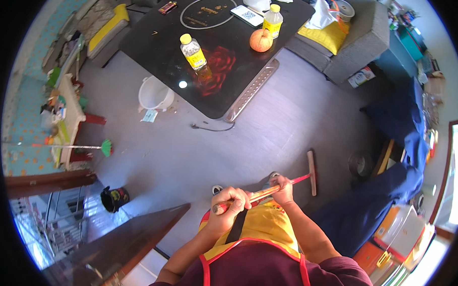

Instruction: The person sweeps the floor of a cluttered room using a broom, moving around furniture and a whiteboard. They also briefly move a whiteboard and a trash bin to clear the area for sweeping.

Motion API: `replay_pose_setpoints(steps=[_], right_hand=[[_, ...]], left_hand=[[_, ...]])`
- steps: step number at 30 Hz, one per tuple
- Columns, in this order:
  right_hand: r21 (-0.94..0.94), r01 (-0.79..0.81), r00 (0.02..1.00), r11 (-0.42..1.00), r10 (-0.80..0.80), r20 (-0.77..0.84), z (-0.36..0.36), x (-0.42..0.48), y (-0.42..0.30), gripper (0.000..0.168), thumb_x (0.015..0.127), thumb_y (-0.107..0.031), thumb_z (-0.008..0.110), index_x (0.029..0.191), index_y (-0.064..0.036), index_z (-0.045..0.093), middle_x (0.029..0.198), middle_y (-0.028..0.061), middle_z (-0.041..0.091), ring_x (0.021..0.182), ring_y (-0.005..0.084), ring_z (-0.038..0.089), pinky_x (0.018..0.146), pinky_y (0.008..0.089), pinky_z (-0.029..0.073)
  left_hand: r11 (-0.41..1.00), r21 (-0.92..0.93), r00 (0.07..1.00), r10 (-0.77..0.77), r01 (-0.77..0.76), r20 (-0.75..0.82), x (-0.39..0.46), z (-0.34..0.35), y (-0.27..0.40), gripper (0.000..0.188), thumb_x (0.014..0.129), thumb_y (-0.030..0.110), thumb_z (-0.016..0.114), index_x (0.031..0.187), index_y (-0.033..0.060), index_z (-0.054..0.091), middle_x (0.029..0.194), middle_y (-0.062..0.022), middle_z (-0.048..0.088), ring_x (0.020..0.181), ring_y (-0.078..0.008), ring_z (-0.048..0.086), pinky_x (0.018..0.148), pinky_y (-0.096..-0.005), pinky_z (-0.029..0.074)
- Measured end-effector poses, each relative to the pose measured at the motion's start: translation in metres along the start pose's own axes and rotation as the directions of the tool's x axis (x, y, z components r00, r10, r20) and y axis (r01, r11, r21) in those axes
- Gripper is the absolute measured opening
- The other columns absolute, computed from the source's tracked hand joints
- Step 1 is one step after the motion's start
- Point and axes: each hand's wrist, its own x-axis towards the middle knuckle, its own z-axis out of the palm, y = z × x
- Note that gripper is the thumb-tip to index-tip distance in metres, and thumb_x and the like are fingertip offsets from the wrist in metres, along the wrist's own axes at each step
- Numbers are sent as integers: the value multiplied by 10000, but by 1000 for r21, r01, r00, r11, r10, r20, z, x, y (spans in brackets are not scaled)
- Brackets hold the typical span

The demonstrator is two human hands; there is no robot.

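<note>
My left hand [228,203] is wrapped around the top end of a worn wooden handle [264,193], close to my body. Further down the same handle, my right hand [283,189] grips it. This handle belongs to a long-handled floor broom or mop, and its thin red lower part runs out to the right. A narrow bar-shaped head [312,173] lies on the grey floor [198,153]; I cannot tell what its underside is made of. I wear a yellow apron [267,227] with red trim, and parts of my shoes show beneath my hands.
A dark table [149,49] ahead carries two yellow-capped bottles [193,53] [273,19], an apple [261,41] and a phone [247,15]. A white bucket [155,93] and a power cord [214,129] lie near it. Blue cloth [379,186] drapes at right; a black bin [114,199] stands left.
</note>
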Motion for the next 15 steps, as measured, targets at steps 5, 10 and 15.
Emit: replay_pose_setpoints(steps=[5, 10, 15], right_hand=[[-5, 121, 982, 993, -119, 146, 112, -14, -64, 217, 665, 28, 604, 867, -38, 647, 806, 140, 645, 791, 302, 633, 714, 377, 503], [324, 347, 856, 880, -439, 274, 248, 0, -191, 196, 673, 32, 612, 856, -28, 575, 819, 143, 620, 821, 346, 603, 706, 408, 476], [585, 409, 703, 701, -650, 287, 301, 15, -265, 173, 707, 10, 604, 860, -34, 536, 811, 136, 604, 814, 337, 585, 719, 414, 455]], left_hand=[[997, 72, 998, -4, -1, 64, -33, -112, 54, 107, 856, 5, 538, 749, 8, 528, 677, -58, 526, 627, -147, 491, 619, -313, 424], [862, 364, 927, 375, -354, 14, -57, -181, 176, 166, 792, 30, 501, 630, 15, 466, 505, -57, 482, 422, -151, 453, 511, -311, 392], [680, 640, 845, 528, -358, -88, -66, -167, 215, 254, 802, 150, 586, 610, 60, 446, 493, -53, 493, 420, -151, 467, 531, -329, 425]])
